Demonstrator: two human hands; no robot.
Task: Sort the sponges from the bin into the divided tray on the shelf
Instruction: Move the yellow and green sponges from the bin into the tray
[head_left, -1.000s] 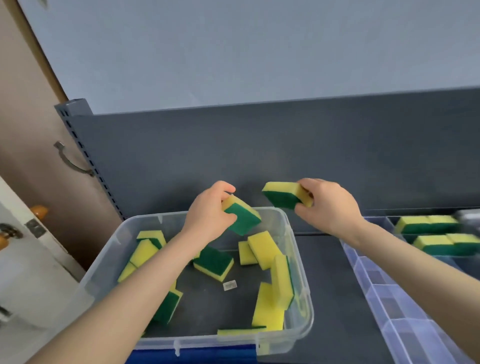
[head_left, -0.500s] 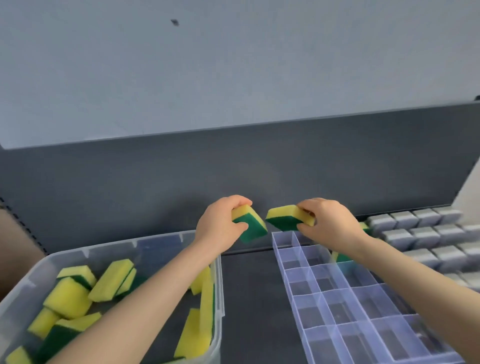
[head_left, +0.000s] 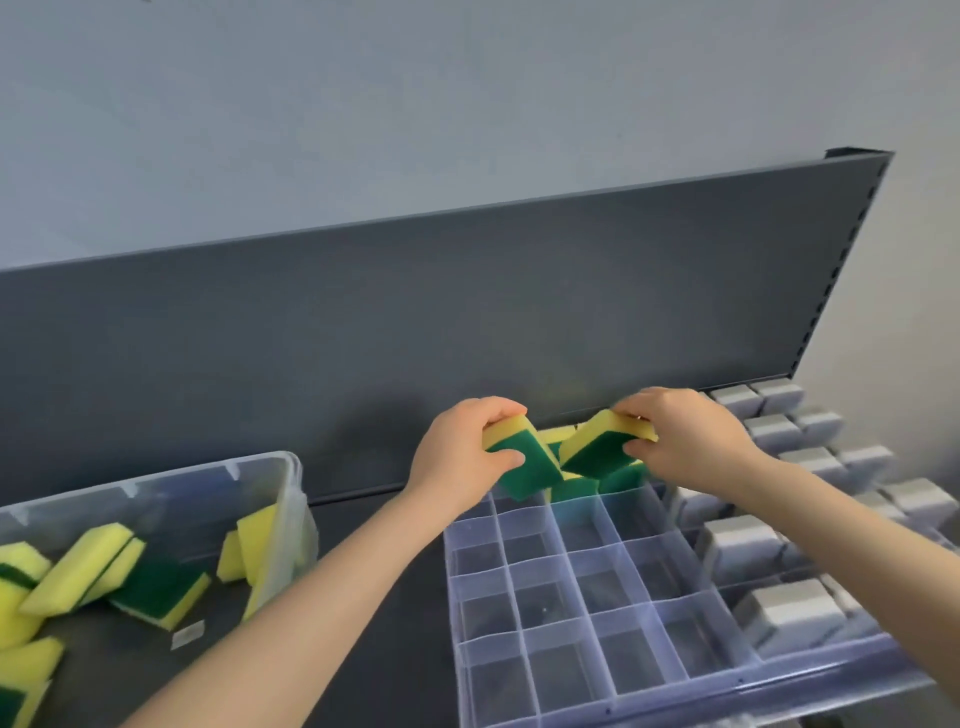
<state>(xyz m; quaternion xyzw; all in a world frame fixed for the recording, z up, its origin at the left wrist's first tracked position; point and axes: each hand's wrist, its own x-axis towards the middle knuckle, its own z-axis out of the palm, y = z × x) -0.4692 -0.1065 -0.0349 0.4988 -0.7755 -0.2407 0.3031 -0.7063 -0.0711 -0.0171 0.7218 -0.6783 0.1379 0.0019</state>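
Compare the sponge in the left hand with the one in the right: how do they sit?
The left hand's sponge tips steeply down over the tray's far-left cells; the right hand's sponge lies flatter, over sponges already placed. The left hand pinches from the left, the right hand from the right. Both are yellow foam with green scrub pads.

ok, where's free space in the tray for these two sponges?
Free: every clear compartment in the divided tray nearer the person than the hands, bordered right by the grey blocks. Crowded: the far row, where sponges already sit under the left hand and right hand. Bare shelf strip between bin and tray.
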